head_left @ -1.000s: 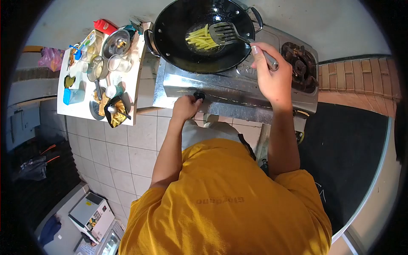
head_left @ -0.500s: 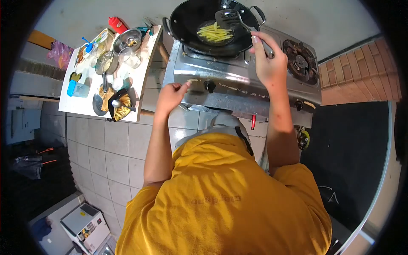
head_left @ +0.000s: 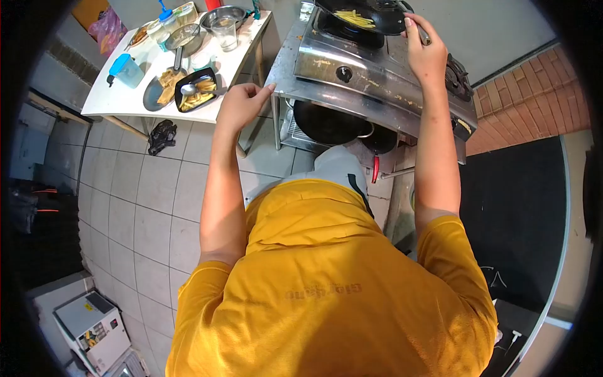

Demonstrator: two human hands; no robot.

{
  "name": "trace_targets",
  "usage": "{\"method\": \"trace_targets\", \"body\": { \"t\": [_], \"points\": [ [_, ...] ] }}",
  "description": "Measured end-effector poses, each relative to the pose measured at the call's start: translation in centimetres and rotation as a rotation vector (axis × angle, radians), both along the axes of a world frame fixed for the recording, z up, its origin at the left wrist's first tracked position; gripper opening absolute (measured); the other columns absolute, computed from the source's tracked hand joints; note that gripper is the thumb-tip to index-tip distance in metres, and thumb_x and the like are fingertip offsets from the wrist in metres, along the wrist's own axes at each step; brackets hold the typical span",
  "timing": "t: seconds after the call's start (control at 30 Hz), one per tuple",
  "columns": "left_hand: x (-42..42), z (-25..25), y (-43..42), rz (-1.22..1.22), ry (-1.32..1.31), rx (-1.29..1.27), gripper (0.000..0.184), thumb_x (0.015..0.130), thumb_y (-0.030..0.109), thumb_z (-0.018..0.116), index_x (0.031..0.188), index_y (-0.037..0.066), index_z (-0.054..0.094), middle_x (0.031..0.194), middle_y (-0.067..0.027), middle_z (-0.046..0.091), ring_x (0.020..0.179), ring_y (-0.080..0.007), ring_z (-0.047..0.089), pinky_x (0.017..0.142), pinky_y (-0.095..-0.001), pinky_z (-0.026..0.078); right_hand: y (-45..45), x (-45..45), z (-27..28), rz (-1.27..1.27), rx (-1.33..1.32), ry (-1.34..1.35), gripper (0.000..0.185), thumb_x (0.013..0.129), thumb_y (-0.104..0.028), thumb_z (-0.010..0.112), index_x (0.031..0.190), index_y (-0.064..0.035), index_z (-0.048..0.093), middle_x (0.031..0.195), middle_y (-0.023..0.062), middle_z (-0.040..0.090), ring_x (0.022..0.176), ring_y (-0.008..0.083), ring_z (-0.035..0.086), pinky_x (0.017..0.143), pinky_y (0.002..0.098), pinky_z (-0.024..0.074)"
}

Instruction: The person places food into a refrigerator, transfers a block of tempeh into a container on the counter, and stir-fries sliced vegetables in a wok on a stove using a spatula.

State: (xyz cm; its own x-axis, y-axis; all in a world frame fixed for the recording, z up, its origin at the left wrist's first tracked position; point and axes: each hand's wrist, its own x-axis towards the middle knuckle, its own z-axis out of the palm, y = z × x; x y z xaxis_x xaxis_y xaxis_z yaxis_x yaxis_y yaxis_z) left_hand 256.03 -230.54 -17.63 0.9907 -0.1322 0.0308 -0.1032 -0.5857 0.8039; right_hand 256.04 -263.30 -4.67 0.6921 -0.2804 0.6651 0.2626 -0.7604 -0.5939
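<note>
My right hand (head_left: 428, 58) is closed around the handle of a slotted spatula (head_left: 426, 38); its head is hard to make out over the wok. The black wok (head_left: 391, 20) stands on the stove, cut off by the top edge of the view. Pale yellow potato strips (head_left: 355, 19) lie together in it. My left hand (head_left: 242, 105) is by the stove's front left corner, its fingers curled and thumb against the forefinger, with nothing visible in them. To its right on the steel stove (head_left: 377, 88) is a black knob (head_left: 343, 74).
The white table (head_left: 100, 100) at left bears a black dish (head_left: 196, 90) of fries with a spoon, a plate (head_left: 154, 94) of fried food, a strainer (head_left: 184, 41), a clear cup (head_left: 225, 36) and a blue-lidded container (head_left: 125, 70). Pans (head_left: 326, 122) sit under the stove.
The view has shifted, so the stove and wok appear higher and more is visible beneath them. My left hand has moved left, away from the knob. My right hand keeps hold of the spatula.
</note>
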Motion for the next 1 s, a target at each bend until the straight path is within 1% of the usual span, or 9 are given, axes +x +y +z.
{"method": "trace_targets", "body": {
  "t": [0.13,0.43,0.5,0.63,0.7,0.77,0.87,0.9,1.0],
  "points": [
    [-0.6,-0.1,0.4,-0.010,-0.027,-0.032,0.054,0.084,0.050,0.064,0.071,-0.002,0.066,0.055,-0.0105,0.056,0.053,-0.0184,0.053,0.056,-0.0338,0.044,0.0,-1.0,-0.4,0.047,-0.040,-0.081,0.022,0.093,-0.026,0.062,0.107,-0.0115,0.070,0.082,0.0047,0.071,0.079,0.0096,0.068,0.071,0.0235,0.0500],
    [0.5,1.1,-1.3,-0.028,0.027,-0.054,0.049,0.085,0.047,0.066,0.076,-0.001,0.068,0.056,-0.0081,0.056,0.053,-0.0142,0.049,0.055,-0.0309,0.042,-1.0,-0.4,-0.6,0.017,-0.033,0.077,0.021,0.094,-0.027,0.061,0.109,-0.0147,0.069,0.080,0.0052,0.071,0.080,0.0094,0.068,0.073,0.0245,0.0498],
    [1.3,1.9,-2.1,-0.023,0.051,-0.059,0.046,0.085,0.045,0.067,0.076,0.000,0.068,0.056,-0.0049,0.055,0.054,-0.0102,0.047,0.054,-0.0285,0.039,-1.6,0.5,-0.6,0.036,-0.011,0.096,0.021,0.094,-0.025,0.061,0.109,-0.0134,0.069,0.083,0.0058,0.071,0.080,0.0088,0.068,0.073,0.0239,0.0494],
    [4.3,1.9,-4.5,-0.042,0.054,-0.176,0.042,0.087,0.040,0.067,0.074,-0.001,0.067,0.057,-0.0002,0.054,0.056,-0.0067,0.046,0.052,-0.0259,0.037,-4.4,3.6,-1.2,0.071,0.059,0.153,0.021,0.094,-0.023,0.061,0.109,-0.0109,0.068,0.085,0.0049,0.070,0.078,0.0081,0.067,0.072,0.0233,0.0491],
    [6.3,2.7,-6.0,-0.038,0.126,-0.289,0.039,0.089,0.035,0.067,0.074,-0.001,0.067,0.059,0.0032,0.053,0.058,-0.0047,0.044,0.053,-0.0236,0.035,-6.5,5.9,-1.6,0.135,0.098,0.203,0.021,0.092,-0.025,0.063,0.105,-0.0095,0.069,0.077,0.0099,0.070,0.072,0.0143,0.069,0.067,0.0279,0.0517],
    [8.3,4.1,-7.5,-0.049,0.087,-0.271,0.035,0.089,0.032,0.067,0.077,-0.001,0.067,0.063,0.0044,0.053,0.060,-0.0040,0.043,0.054,-0.0219,0.033,-8.2,7.7,-1.5,0.130,0.106,0.237,0.022,0.092,-0.026,0.063,0.104,-0.0099,0.069,0.076,0.0104,0.069,0.068,0.0133,0.066,0.067,0.0272,0.0508],
    [12.1,5.1,-8.8,0.050,0.204,-0.342,0.033,0.090,0.031,0.067,0.083,-0.001,0.069,0.069,0.0060,0.055,0.064,-0.0035,0.043,0.057,-0.0204,0.033,-10.1,10.8,-1.2,0.281,0.171,0.323,0.019,0.090,-0.024,0.064,0.103,-0.0110,0.069,0.074,0.0095,0.068,0.065,0.0134,0.063,0.067,0.0275,0.0496],
    [13.0,5.8,-9.5,0.058,0.209,-0.341,0.033,0.090,0.031,0.067,0.083,-0.001,0.069,0.069,0.0060,0.055,0.064,-0.0035,0.043,0.057,-0.0204,0.033,-10.5,11.8,-0.9,0.264,0.104,0.402,0.018,0.089,-0.022,0.065,0.102,-0.0096,0.069,0.076,0.0119,0.067,0.067,0.0190,0.065,0.066,0.0303,0.0502],
    [15.5,8.2,-11.1,0.210,0.196,-0.358,0.028,0.091,0.027,0.067,0.083,0.000,0.069,0.072,0.0043,0.058,0.069,-0.0042,0.046,0.062,-0.0201,0.036,-9.9,15.5,-0.1,0.298,0.013,0.345,0.017,0.089,-0.020,0.064,0.101,-0.0086,0.068,0.086,0.0169,0.067,0.076,0.0354,0.065,0.067,0.0357,0.0510]
  ]
}}
